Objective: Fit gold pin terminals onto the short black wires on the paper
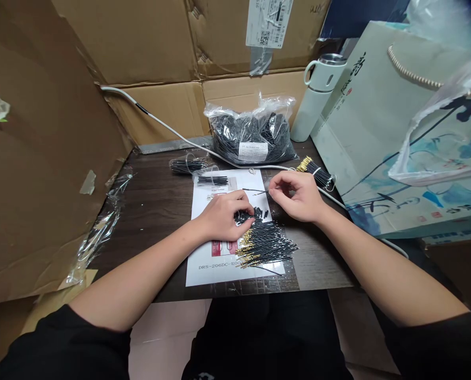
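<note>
Bare dark tabletop (pixel 152 211) lies left of the white sheet (pixel 199 211); the cardboard wall (pixel 156 39) closes the far side, and the sheet ends just short of the table's near edge. On the sheet's right part, the wire pile (pixel 265 243) runs mainly left to right, gold tips left. The right hand (pixel 296 196) pinches thin black wires (pixel 255 190) pointing left. The left hand (pixel 225 215) has thumb and forefinger brought together over small black pieces (pixel 259 212); whether it grips one, I cannot tell. Printing reads "DRS-206DC-E00", then wires cover it.
</note>
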### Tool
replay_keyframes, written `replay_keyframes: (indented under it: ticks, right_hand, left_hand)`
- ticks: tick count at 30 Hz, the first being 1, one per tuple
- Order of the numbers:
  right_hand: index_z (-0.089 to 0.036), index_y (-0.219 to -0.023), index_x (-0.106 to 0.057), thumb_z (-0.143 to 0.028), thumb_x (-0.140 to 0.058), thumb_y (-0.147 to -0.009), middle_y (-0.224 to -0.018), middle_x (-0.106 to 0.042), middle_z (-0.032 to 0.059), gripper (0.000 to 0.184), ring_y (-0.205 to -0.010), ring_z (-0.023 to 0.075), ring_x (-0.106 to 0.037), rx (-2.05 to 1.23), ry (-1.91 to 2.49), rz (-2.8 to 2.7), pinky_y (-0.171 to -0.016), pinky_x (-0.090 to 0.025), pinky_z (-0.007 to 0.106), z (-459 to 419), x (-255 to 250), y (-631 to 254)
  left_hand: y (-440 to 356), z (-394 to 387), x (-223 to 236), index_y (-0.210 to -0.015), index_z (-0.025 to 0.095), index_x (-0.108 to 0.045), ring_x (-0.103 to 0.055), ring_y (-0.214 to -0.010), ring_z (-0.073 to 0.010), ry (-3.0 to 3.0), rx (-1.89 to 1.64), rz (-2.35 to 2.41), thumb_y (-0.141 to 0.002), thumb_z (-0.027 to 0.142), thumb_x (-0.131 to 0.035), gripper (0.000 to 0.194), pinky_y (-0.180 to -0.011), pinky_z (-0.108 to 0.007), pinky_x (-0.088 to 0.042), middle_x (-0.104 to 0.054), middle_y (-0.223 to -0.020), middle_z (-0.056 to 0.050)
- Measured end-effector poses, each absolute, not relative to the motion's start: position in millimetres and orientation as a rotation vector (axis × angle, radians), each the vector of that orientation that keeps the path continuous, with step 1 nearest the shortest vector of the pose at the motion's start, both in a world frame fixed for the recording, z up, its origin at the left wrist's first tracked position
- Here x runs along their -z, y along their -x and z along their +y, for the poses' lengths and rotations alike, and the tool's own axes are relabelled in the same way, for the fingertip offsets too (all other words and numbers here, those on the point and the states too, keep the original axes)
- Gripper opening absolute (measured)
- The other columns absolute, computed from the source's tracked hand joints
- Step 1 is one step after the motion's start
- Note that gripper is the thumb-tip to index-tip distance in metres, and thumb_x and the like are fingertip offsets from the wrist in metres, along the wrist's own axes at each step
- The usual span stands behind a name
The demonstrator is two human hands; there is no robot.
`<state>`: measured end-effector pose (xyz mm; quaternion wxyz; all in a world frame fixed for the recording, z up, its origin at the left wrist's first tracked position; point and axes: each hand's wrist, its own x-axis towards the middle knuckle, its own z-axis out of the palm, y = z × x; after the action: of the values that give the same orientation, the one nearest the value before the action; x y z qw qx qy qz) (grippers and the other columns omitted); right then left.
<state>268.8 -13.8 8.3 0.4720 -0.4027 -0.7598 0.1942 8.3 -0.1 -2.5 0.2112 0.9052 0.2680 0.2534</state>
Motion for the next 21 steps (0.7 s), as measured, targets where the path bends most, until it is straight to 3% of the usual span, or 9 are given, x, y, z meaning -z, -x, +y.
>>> replay_keyframes:
  ticks: [8, 14, 21]
  right_hand:
    - [-0.02, -0.082, -0.071, -0.021, -0.07, -0.087, -0.075, -0.071, 0.0005, 0.005, -0.062, 0.0142, -0.058, -0.486, 0.996, -1.869, -0.056, -0.046, 0.029, -13.2, -7.0, -270.2]
    - [-0.02, -0.08, -0.068, -0.015, -0.067, -0.083, -0.073, -0.067, -0.0001, 0.006, -0.061, 0.0136, -0.055, -0.416, 0.949, -1.863, -0.057, -0.043, 0.029, -13.5, -11.9, -273.7]
    - [-0.02, -0.08, -0.068, -0.016, -0.067, -0.083, -0.072, -0.067, 0.0, 0.005, -0.06, 0.0139, -0.055, -0.417, 0.95, -1.838, -0.056, -0.042, 0.029, -14.4, -13.9, -271.7]
  left_hand:
    - [-11.7, 1.8, 7.3, -0.088, 0.021, -0.083, -0.068, -0.078, -0.0156, -2.439, -0.855, 0.698, -0.093, 0.021, -0.075, 0.01, -0.071, -0.031, -0.052, -0.075, -0.088, -0.004]
    - [-17.3, 7.1, 4.1, -0.092, 0.019, -0.083, -0.047, -0.058, -0.0072, -2.097, -1.171, 0.849, -0.097, 0.026, -0.08, 0.01, -0.052, -0.024, -0.035, -0.074, -0.086, -0.004]
    - [-18.0, 9.3, 3.5, -0.093, 0.019, -0.084, -0.046, -0.057, -0.0063, -2.06, -1.221, 0.835, -0.099, 0.027, -0.08, 0.01, -0.051, -0.023, -0.034, -0.076, -0.089, -0.005]
